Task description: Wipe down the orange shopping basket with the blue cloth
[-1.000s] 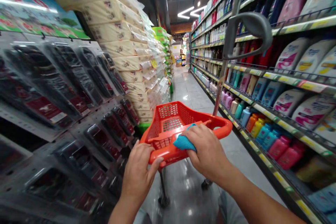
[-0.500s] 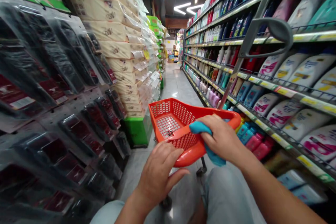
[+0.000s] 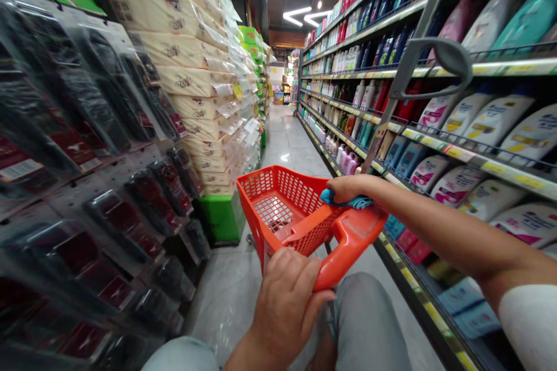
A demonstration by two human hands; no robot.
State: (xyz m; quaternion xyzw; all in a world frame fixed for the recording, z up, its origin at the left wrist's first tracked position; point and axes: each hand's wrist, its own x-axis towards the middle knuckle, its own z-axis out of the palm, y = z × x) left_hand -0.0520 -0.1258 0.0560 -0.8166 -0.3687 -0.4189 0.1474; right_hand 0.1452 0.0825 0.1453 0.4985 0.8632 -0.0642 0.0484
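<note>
Pressing a blue cloth (image 3: 359, 203) onto the red cart (image 3: 300, 188) by its right rim, my right hand (image 3: 343, 187) is closed on the bunched fabric; my left hand (image 3: 285, 301) lies over the near left end of the handle (image 3: 348, 243), fingers together and thumb apart, though I cannot tell whether it grips; the cloth touches the cart just beyond the handle's right side, while the rest of the handle lies bare toward me; I cannot tell which parts of the cart the cloth has been over, so I judge only that contact is under way at this one spot; a grey hook (image 3: 402, 69) on a pole rises at the far right of the cart; on the right, the shelves carry bottles (image 3: 498, 119) with dark blue lettering over pink or yellow patches, too soft for me to read a brand; yellow price tags (image 3: 528, 181) line the shelf edges, likewise unreadable; on the left hang packs (image 3: 117, 217) with maroon cards, their print blurred; beyond them, cream bundles (image 3: 183, 82) bear dark script I cannot make out, stacked above a plain green box (image 3: 220, 219).
</note>
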